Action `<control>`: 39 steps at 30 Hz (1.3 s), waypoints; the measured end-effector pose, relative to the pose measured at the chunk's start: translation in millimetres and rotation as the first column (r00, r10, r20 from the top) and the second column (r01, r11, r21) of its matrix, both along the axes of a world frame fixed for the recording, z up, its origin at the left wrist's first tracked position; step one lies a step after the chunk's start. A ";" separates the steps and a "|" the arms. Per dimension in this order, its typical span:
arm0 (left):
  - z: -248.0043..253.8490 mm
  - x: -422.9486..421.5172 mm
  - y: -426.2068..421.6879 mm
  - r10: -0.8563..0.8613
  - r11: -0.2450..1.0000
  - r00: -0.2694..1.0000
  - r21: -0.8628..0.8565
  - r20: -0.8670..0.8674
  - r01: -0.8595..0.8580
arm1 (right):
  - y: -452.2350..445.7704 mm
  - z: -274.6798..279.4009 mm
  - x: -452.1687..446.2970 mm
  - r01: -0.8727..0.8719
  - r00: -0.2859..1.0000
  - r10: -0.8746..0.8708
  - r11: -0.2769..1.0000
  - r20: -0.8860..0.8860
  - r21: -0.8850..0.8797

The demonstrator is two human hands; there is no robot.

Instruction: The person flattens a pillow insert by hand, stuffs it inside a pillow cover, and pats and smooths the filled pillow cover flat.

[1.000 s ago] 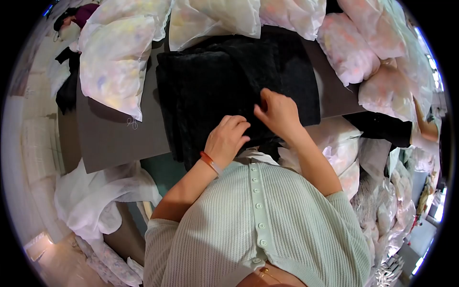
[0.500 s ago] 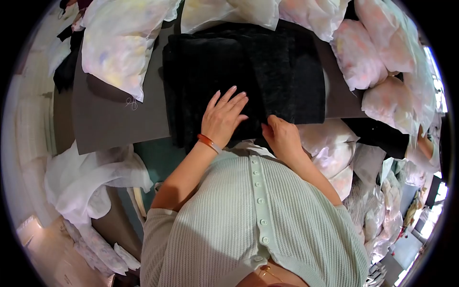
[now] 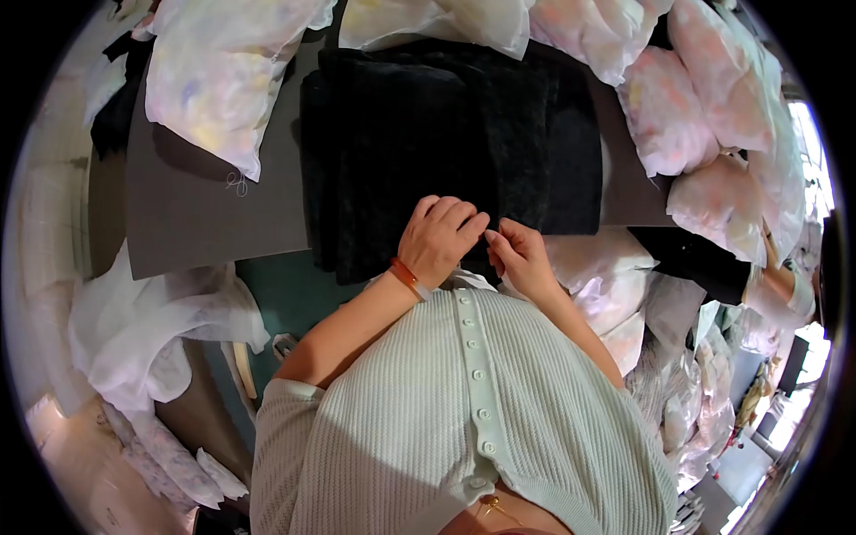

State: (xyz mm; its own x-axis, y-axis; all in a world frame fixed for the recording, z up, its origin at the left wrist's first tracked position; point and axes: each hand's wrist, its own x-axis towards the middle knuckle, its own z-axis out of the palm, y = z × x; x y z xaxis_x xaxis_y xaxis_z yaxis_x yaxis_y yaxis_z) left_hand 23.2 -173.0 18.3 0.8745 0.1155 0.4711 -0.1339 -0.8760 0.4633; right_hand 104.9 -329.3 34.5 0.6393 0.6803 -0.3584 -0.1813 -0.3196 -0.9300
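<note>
A folded stack of black, velvety fabric (image 3: 419,134) lies on the grey table before me. At its front edge my left hand (image 3: 439,239) has its fingers curled in, thumb and forefinger together. My right hand (image 3: 520,257) is closed in a pinch just beside it, and the fingertips of both hands almost meet over the cloth. Whatever is between the fingers is too small to make out or hidden. An orange bangle (image 3: 404,272) circles my left wrist.
Stuffed white translucent bags (image 3: 209,89) line the table's (image 3: 205,227) far side, with more bags (image 3: 669,107) piled at the right. White sheer cloth (image 3: 152,321) hangs at the lower left. Another person's arm (image 3: 777,278) shows at the right edge.
My left hand, flat and spread on the black fabric before, has drawn back toward my right hand and curled its fingers. My right hand stays pinched at the front edge.
</note>
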 end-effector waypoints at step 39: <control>23.5 11.0 -10.5 -0.258 0.956 0.955 -0.101 0.144 0.274 | -15.5 9.2 2.8 -0.026 0.928 0.019 1.000 0.372 0.012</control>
State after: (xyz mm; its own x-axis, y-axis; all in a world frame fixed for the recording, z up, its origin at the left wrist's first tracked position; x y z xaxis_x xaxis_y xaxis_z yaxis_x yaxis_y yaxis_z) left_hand 34.2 -183.4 41.7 0.8144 -0.0512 0.5781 -0.4195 -0.7402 0.5255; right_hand 107.7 -344.8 43.7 0.7090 0.6999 -0.0863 0.1858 -0.3035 -0.9346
